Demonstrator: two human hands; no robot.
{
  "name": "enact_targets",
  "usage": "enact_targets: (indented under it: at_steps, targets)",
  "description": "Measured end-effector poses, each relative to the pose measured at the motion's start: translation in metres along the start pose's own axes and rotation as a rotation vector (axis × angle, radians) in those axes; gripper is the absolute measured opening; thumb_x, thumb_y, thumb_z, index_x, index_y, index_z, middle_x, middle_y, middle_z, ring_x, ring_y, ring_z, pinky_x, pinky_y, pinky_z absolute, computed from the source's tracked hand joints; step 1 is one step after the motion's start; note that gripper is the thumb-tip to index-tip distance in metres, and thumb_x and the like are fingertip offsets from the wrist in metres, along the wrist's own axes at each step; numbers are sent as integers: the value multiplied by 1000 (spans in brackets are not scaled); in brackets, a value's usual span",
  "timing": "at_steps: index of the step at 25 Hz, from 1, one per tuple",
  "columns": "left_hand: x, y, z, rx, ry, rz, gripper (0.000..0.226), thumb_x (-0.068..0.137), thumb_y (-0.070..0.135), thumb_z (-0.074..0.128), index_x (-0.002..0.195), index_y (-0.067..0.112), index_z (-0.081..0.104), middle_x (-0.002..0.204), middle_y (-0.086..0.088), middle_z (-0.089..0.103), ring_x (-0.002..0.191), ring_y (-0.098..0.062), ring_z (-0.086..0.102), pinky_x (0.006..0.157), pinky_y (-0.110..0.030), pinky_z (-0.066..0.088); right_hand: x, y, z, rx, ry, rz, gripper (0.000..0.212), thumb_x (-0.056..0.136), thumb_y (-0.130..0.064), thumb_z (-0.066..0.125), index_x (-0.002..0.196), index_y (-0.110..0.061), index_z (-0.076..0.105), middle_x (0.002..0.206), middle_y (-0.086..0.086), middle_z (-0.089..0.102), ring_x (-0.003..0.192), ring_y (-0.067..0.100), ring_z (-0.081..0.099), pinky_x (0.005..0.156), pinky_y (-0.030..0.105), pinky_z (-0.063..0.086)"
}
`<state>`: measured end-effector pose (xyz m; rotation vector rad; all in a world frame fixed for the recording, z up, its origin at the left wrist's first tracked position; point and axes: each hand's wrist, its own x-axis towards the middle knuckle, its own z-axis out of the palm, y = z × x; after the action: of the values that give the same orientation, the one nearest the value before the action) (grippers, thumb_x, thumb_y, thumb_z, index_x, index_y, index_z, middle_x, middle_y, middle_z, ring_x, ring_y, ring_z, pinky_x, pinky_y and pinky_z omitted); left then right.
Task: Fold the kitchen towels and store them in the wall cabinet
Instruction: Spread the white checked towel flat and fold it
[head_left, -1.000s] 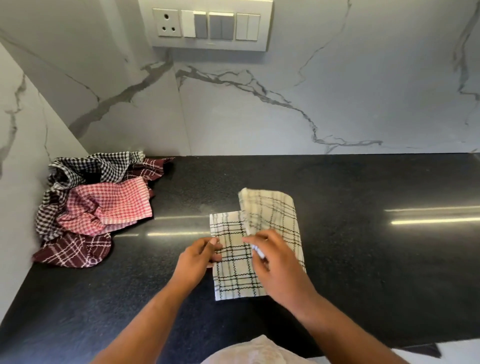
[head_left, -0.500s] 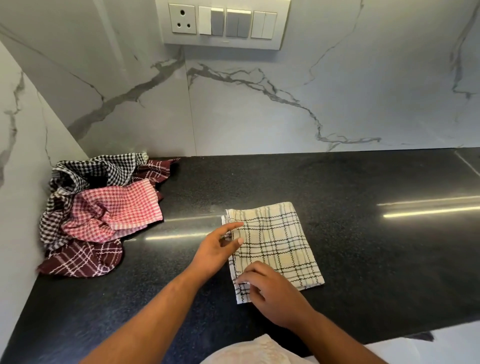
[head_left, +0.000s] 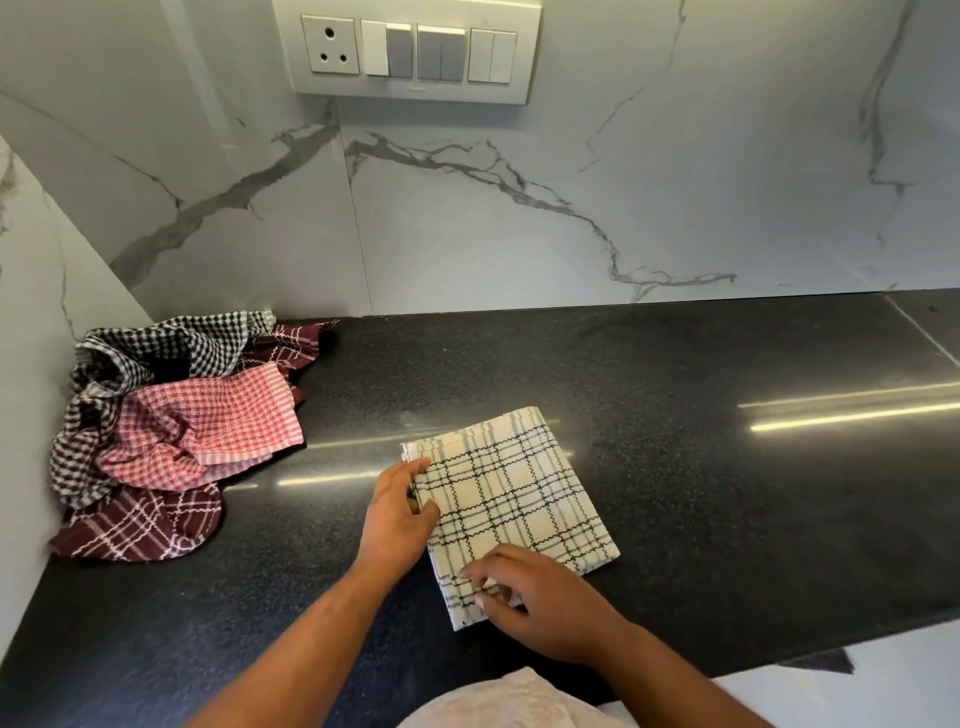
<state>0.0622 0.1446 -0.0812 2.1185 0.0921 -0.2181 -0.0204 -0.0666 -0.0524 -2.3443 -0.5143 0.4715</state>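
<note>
A black speckled stone countertop runs along a white marble-veined wall that carries a grey switch and socket panel; no wall cabinet is in view. The cream kitchen towel with dark plaid lines lies flat on the counter in front of the person, already folded to a compact, slightly skewed square with its layered edges on the left and near sides. The left hand rests on the towel's left edge, fingers fairly straight along the stacked layers and thumb laid on top, pressing rather than gripping. The right hand is at the near left corner with its fingers curled down, and it appears to pinch the cloth there between fingertips and thumb. The step in hand looks like the finishing of this first fold, squaring and flattening the edges. Next, the folded towel probably needs setting aside or lifting without letting the layers slip, and then a fresh one must be drawn from the heap in the left corner. There a black-and-white checked towel, a pink gingham towel and a maroon plaid towel lie crumpled together, still unfolded, so most of the task remains.
</note>
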Motion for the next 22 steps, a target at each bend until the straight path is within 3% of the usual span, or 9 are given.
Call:
enact_targets:
  at_steps: [3,6,8,11,14,17,20,22]
  targets:
    - [-4,6,-1,-11,51,-39,57,90,11,72,140,29,52,133,4,45,80,-5,58,70,-7,47,-6,19,-27,93,183,95,29,99,-44,54,128,-44,60,111,-25,62,92,1,62,71,12,48]
    - [-15,11,0,-21,86,-77,60,91,13,73,144,25,46,137,5,36,90,-8,64,79,-14,51,-16,50,-53,44,423,241,27,97,-19,65,116,-36,69,104,-22,63,86,1,64,72,16,51]
    - [-25,13,2,23,142,-129,60,93,17,72,145,24,42,139,2,34,100,-12,64,84,-22,55,-22,67,-66,-22,470,372,25,96,-20,67,115,-36,67,105,-16,62,82,-1,62,70,18,51]
    - [-42,17,11,262,172,-321,61,93,39,69,142,18,40,137,-7,40,122,-29,54,96,-44,53,-25,79,-74,-41,318,536,39,95,-37,68,133,-34,58,98,-14,62,78,-1,60,64,18,44]
    - [-60,20,25,452,130,-372,64,90,58,67,137,22,44,133,-5,44,125,-26,48,97,-42,51,-26,82,-67,-45,182,528,60,93,-40,70,146,-36,42,76,-11,68,65,1,66,54,18,44]
    - [-67,21,31,415,118,-354,52,92,53,67,130,22,52,130,-4,44,122,-24,47,97,-39,53,-27,84,-68,-5,117,498,73,94,-35,70,152,-42,26,73,-14,68,63,-2,67,54,17,45]
    - [-69,23,24,347,179,-335,37,100,42,58,128,19,55,128,-6,49,110,-23,56,93,-42,56,-33,91,-78,84,87,482,68,99,-36,62,152,-48,22,76,-8,73,62,1,71,58,20,54]
    - [-74,21,18,327,201,-354,37,103,40,52,131,16,52,128,-9,54,104,-24,61,89,-42,57,-39,95,-86,24,139,510,49,99,-45,58,144,-46,36,72,-5,73,57,6,70,60,28,58]
